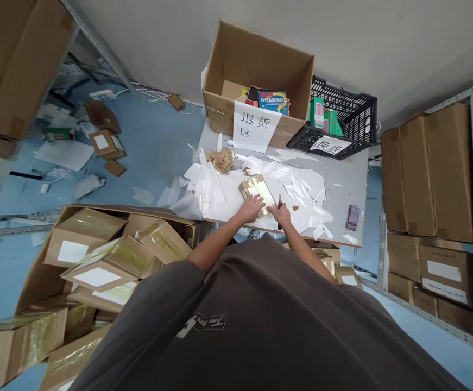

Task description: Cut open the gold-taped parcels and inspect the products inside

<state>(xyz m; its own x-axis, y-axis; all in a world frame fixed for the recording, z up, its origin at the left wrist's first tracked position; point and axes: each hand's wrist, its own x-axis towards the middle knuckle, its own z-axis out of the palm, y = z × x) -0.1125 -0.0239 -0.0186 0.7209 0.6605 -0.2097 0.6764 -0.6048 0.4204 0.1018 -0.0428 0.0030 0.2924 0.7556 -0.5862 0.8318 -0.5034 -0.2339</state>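
Note:
A small cardboard box (266, 187) with shiny clear tape over its top lies slightly turned on the white paper near the table's front edge. My left hand (252, 209) grips its near left part, fingers laid over the top. Beside the box's right side, my right hand (283, 215) is closed around a red and black box cutter (279, 205); the blade is too small to make out. Torn white paper scraps (297, 182) lie behind and to the right of the box. Crumpled brown paper (221, 161) sits at its back left.
At the table's (344, 187) back stand a large open carton (215, 103) with books and a black crate (358, 130) with green packages. A big carton (24, 290) at my left overflows with taped boxes. Boxes (448, 174) fill a right-hand shelf. A blurred-out item (353, 217) lies at the table's right.

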